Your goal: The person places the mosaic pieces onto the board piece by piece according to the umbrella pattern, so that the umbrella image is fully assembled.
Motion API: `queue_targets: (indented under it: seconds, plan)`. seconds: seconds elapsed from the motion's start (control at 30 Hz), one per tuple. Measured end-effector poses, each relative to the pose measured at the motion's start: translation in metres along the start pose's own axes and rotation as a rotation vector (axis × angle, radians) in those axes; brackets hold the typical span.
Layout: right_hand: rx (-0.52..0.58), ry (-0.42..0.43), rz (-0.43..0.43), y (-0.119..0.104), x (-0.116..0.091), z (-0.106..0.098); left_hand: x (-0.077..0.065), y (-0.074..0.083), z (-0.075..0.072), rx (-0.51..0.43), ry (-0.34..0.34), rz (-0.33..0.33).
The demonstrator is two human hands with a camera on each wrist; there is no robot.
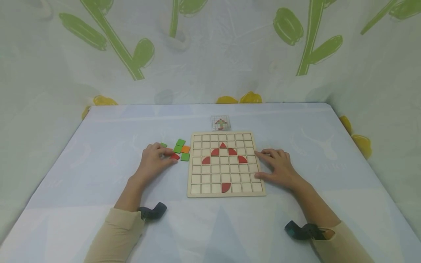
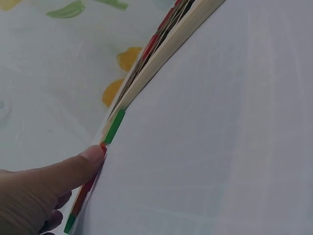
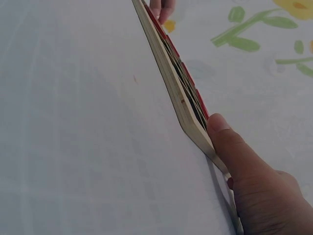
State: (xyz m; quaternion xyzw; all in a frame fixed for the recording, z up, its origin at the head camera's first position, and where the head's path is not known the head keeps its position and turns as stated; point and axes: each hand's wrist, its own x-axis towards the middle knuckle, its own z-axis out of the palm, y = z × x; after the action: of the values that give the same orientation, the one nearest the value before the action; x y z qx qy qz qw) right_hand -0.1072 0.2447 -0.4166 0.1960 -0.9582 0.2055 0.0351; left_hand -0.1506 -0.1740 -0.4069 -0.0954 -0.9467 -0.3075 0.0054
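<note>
A square wooden grid board lies on the table with several red pieces in its cells: a triangle near the top, quarter circles such as one below it, and another quarter circle in the bottom row. Left of the board, my left hand pinches a red tile between thumb and fingers, low among loose tiles. In the left wrist view the thumb presses at its edge. My right hand rests at the board's right edge, thumb and index finger spread apart.
Green tiles and an orange tile lie between my left hand and the board. Behind the board sits a small pattern card with a gridded red and green figure. A patterned curtain rises behind the table.
</note>
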Motion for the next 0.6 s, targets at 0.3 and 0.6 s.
queue_targets:
  seconds: [0.3, 0.6]
  plan:
    - [0.015, 0.005, -0.005, 0.0003, -0.0005, 0.0006, -0.0006, -0.0033, 0.0065, 0.0, -0.01, 0.087]
    - [0.008, 0.0, 0.007, -0.0007, -0.0002, 0.0006, -0.0008, -0.0029, 0.0071, -0.003, -0.005, 0.166]
